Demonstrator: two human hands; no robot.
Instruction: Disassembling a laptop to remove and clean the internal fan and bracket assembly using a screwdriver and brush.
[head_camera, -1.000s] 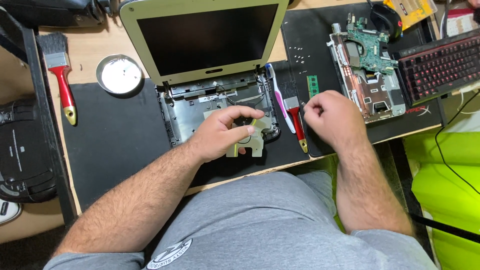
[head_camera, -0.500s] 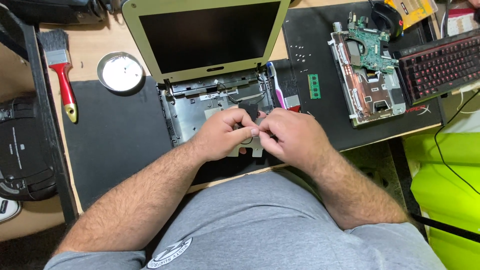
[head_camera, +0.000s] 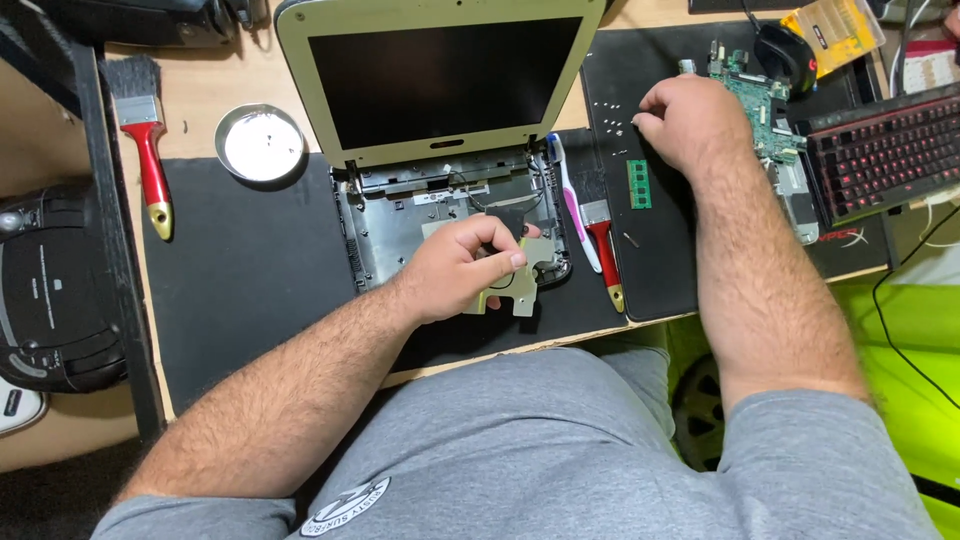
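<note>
I'm pinching a flat olive bracket (head_camera: 518, 283) with my left hand (head_camera: 455, 268), fingers clamped on it, over the open laptop base (head_camera: 400, 235); its long axis is running toward me. My right hand (head_camera: 690, 120) is resting curled on the black mat (head_camera: 655, 270) beside the circuit board (head_camera: 765, 110); grip unclear.

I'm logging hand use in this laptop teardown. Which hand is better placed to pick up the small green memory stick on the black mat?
Right. The right hand hovers just above the green memory stick, while the left hand is busy gripping the olive bracket at the open laptop base.
</note>
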